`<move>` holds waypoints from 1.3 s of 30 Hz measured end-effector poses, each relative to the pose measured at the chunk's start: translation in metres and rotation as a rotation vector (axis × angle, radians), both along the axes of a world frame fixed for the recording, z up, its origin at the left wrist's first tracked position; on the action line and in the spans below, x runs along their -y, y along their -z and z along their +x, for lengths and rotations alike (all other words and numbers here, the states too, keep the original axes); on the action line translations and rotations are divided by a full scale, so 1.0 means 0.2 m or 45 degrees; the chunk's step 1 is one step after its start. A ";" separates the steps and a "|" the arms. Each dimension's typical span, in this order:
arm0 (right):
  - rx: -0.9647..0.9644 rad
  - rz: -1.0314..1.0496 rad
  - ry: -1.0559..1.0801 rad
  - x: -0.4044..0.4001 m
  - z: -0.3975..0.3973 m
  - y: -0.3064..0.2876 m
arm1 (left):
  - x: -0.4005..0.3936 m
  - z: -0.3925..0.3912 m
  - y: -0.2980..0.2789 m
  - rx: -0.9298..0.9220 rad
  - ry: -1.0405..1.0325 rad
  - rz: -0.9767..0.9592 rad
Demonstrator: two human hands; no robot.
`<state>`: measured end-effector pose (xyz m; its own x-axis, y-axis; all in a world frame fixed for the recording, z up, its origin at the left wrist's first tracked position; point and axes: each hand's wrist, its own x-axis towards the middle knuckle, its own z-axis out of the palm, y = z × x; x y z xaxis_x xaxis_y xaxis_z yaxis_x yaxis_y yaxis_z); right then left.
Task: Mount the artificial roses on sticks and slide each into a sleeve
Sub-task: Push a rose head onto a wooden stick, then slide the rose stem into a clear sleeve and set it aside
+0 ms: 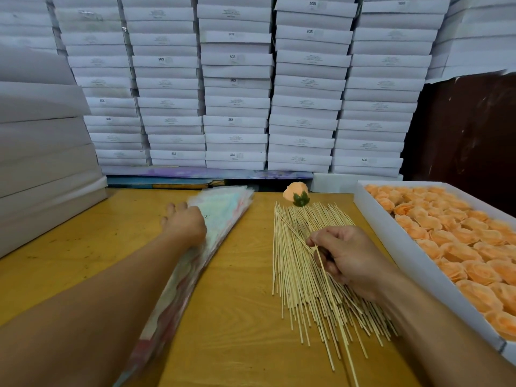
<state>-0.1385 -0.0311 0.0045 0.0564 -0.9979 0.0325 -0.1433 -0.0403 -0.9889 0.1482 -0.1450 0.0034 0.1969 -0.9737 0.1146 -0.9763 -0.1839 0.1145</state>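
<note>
- Stacked white boxes (pixel 237 88) are seen behind a yellow wooden table (pixel 240 275).
- One rose-tipped stick (pixel 300 241) is pinched by the right hand (pixel 346 255) over the stick pile (pixel 304 280).
- The sleeve stack (pixel 217 219) is pressed by the left hand (pixel 185 222), fingers flat.
- Peach roses (pixel 458 244) are held in a white tray (pixel 402 247) at right.

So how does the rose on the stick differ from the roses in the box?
The mounted rose is single, sits on a stick pinched by the right hand, and shows green leaves at its base. The boxed roses are many, packed in rows in the white box, faces up, with no sticks or leaves visible. Both are the same peach colour.
</note>
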 end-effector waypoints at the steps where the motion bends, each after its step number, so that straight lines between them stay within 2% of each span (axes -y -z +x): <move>1: -0.003 -0.001 -0.001 0.00 0.00 0.00 | 0.00 0.01 0.01 0.006 0.001 0.059; 5: -0.006 0.002 -0.002 0.01 0.00 0.01 | 0.01 0.03 0.04 -0.020 0.029 0.130; 15: -0.001 0.003 0.023 0.02 0.00 0.01 | 0.03 0.00 0.05 0.115 0.045 -0.069; 26: 0.004 0.002 0.027 0.02 0.00 0.01 | 0.01 -0.05 0.01 0.071 0.122 -0.055; 34: -0.003 0.022 0.009 0.03 -0.01 0.02 | -0.04 -0.18 -0.12 -0.188 0.229 -0.036; 36: 0.005 0.029 0.006 0.03 -0.01 0.02 | -0.04 -0.21 -0.14 -0.357 0.263 -0.072; 39: -0.007 0.028 0.008 0.03 -0.01 0.03 | -0.07 -0.26 -0.15 -0.753 0.263 -0.116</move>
<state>-0.1413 -0.0374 -0.0009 0.0504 -0.9987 0.0106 -0.1487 -0.0180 -0.9887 0.0970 -0.1304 0.0327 0.0610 -0.9899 0.1279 -0.7576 0.0375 0.6516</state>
